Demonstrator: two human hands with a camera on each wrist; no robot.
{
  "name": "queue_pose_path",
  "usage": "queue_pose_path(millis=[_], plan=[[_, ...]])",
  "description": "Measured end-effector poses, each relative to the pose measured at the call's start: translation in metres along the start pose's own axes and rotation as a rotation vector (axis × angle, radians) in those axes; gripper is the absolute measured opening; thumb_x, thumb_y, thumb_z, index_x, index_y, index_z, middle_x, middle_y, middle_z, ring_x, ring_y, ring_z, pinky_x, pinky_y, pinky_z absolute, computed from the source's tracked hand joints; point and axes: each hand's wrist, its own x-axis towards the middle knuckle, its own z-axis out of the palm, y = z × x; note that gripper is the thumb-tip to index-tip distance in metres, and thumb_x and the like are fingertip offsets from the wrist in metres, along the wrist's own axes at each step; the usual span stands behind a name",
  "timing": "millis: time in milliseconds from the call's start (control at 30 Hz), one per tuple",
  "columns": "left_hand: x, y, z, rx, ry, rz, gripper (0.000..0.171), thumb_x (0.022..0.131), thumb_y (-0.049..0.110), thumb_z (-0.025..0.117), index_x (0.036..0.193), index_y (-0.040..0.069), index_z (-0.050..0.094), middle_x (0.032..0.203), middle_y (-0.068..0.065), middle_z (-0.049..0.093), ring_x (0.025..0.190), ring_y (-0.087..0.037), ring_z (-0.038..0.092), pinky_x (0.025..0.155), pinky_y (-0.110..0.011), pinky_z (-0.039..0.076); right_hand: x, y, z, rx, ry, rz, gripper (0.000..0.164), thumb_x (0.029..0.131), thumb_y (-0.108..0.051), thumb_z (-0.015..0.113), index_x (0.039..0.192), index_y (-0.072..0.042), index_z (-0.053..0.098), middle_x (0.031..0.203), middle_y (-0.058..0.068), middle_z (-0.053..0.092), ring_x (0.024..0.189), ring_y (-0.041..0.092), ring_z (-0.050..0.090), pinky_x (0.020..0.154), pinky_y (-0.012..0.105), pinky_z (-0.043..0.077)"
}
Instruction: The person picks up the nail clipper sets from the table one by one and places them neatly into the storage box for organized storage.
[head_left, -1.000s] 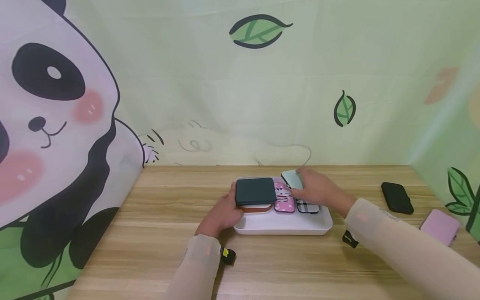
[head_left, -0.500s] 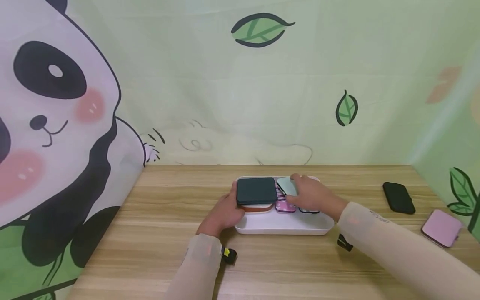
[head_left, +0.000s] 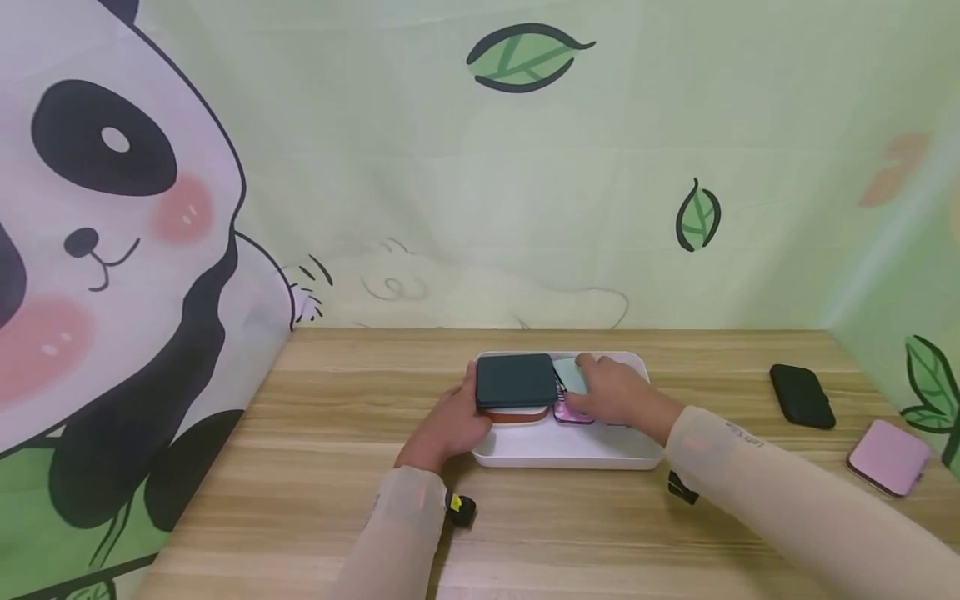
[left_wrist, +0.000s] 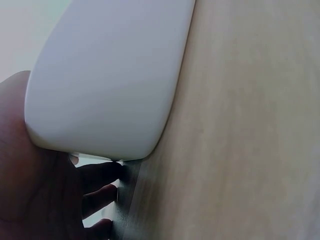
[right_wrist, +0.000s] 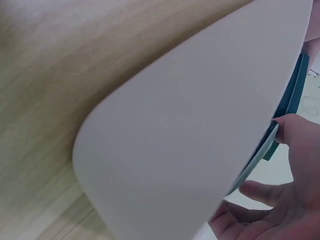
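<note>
My left hand (head_left: 450, 425) grips the left end of a shallow white tray (head_left: 570, 460); in the left wrist view its fingers (left_wrist: 102, 176) lie outside the tray's end wall. Between thumb and fingers, my right hand (head_left: 618, 392) pinches a flat mint-green zip wallet (head_left: 570, 374), tilted over a pink patterned wallet (head_left: 573, 413). The mint edge (right_wrist: 255, 160) also shows in the right wrist view. At the tray's left, a dark green wallet (head_left: 517, 380) tops a brown and white one (head_left: 517, 417). My right hand covers most of a plaid wallet.
Further right on the wooden table (head_left: 337, 400) lie a black wallet (head_left: 802, 396) and a pink wallet (head_left: 888, 457). Behind the table hangs a green cloth (head_left: 375, 167) printed with a panda and leaves.
My right hand has carried the mint-green wallet slightly left and lower, covering more of the plaid wallet. The left hand stays at the tray's left end. The head view has shifted a little.
</note>
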Motion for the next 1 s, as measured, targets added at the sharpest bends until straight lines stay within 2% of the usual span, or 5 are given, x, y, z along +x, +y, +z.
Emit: queue_pose_path(millis=[133,300,467,600,1000], plan=[[0.000,0.001,0.000,-0.001,0.001,-0.001,0.091,0.088,0.024,0.052,0.162,0.015,0.001,0.157,-0.013,0.042,0.146,-0.031,0.035,0.116,-0.050,0.032,-0.002,-0.004,-0.002,-0.068,-0.016,-0.030,0.070,0.092,-0.050,0.062,0.134,0.007,0.055,0.119,0.025,0.060,0.091,0.027,0.060,0.084,0.046,0.053],[-0.001,0.002,0.000,0.000,0.003,0.005,0.091,0.088,0.024,0.053,0.162,0.014,0.001,0.156,-0.014,0.043,0.146,-0.032,0.035,0.116,-0.050,0.033,-0.008,-0.005,-0.005,-0.076,-0.062,-0.047,0.085,0.086,-0.059,0.067,0.138,0.007,0.051,0.129,0.031,0.053,0.095,0.030,0.061,0.089,0.048,0.052],[0.000,0.002,0.000,0.002,0.003,0.009,0.091,0.088,0.024,0.052,0.162,0.014,0.000,0.156,-0.014,0.043,0.146,-0.032,0.035,0.116,-0.050,0.033,-0.012,-0.003,-0.007,-0.099,-0.089,-0.099,0.094,0.079,-0.049,0.079,0.144,0.009,0.044,0.137,0.034,0.051,0.113,0.037,0.060,0.098,0.050,0.049],[-0.001,0.002,0.000,0.002,0.001,0.012,0.092,0.088,0.024,0.053,0.162,0.013,0.000,0.157,-0.014,0.042,0.146,-0.033,0.035,0.116,-0.051,0.033,-0.014,0.000,-0.007,-0.098,-0.109,-0.120,0.091,0.081,-0.038,0.081,0.148,0.008,0.039,0.145,0.037,0.044,0.129,0.045,0.052,0.107,0.053,0.043],[-0.001,0.004,0.000,-0.007,-0.010,-0.001,0.091,0.089,0.024,0.052,0.162,0.013,0.000,0.158,-0.014,0.039,0.146,-0.033,0.033,0.117,-0.052,0.030,-0.012,0.008,0.004,-0.060,0.016,-0.130,0.080,0.083,-0.047,0.077,0.138,0.006,0.053,0.129,0.028,0.061,0.114,0.036,0.062,0.097,0.048,0.049]])
